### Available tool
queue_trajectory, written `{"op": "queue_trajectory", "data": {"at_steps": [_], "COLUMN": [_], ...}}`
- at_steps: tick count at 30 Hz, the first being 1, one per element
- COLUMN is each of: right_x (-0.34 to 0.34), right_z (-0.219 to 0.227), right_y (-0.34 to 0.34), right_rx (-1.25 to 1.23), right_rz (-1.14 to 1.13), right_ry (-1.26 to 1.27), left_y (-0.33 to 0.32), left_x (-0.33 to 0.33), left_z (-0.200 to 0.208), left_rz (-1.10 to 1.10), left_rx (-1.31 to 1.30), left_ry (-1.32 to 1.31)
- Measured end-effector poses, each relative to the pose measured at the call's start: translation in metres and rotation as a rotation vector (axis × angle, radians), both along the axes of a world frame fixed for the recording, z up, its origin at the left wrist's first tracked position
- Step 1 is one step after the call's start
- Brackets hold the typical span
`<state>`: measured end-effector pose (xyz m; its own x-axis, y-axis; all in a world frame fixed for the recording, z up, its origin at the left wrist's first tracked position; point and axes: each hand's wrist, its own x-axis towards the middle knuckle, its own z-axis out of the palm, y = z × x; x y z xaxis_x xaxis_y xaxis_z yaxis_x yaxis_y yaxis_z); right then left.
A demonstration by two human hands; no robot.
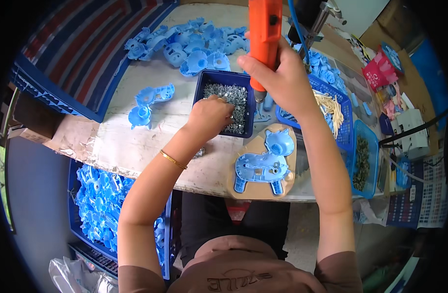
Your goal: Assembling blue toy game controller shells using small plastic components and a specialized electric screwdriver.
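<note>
Blue, red and white striped sheet (pixel 82 53): spread at our upper left, edged by the walls of a blue crate (pixel 55 95).
Lower crate (pixel 168 234): below the table (pixel 177 110), heaped with light-blue moulded parts (pixel 99 200).
Loose part (pixel 142 112): by itself on the tabletop, left of the tray; behind it and to the right we see a pile of similar shells (pixel 199 39).
Our left hand (pixel 211 115): palm down, fingers bunched into the tray; the fingertips are buried, so we cannot tell whether they pinch anything.
Tray (pixel 250 115): dark blue, rectangular, full of small silvery hardware (pixel 239 107).
Animal-shaped shell (pixel 255 168): light blue, seated on a tan holder (pixel 252 145) near the table's front edge, apart from both our hands.
Orange power driver (pixel 265 39): upright, bit pointing down just beside the tray's right wall.
Our right hand (pixel 290 75): wrapped round the driver's body.
Blue basket (pixel 348 117): beyond our right forearm, holding cream-coloured loops (pixel 331 112) and blue pieces.
Light-blue bin (pixel 377 151): farther right, containing small dark pieces (pixel 361 161).
</note>
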<state>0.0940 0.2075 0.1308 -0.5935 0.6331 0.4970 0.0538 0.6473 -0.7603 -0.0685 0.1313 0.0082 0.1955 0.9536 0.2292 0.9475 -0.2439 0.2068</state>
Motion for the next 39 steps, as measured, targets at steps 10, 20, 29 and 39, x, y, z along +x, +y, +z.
{"op": "queue_trajectory", "data": {"at_steps": [10, 20, 29, 39], "right_x": [0.007, 0.014, 0.019, 0.020], "right_z": [-0.012, -0.020, -0.026, -0.021], "right_y": [-0.025, -0.055, -0.061, -0.061], "right_rx": [-0.208, -0.333, -0.317, -0.354], "right_rz": [0.194, 0.206, 0.215, 0.230], "right_ry": [0.200, 0.341, 0.311, 0.308], "left_y": [-0.042, -0.067, -0.074, -0.078], "left_x": [0.033, 0.056, 0.063, 0.068], "left_z": [0.022, 0.026, 0.024, 0.022], "left_rz": [-0.057, -0.119, -0.093, -0.094], "left_rx": [0.223, 0.270, 0.243, 0.220], "left_ry": [-0.306, -0.351, -0.350, -0.355]}}
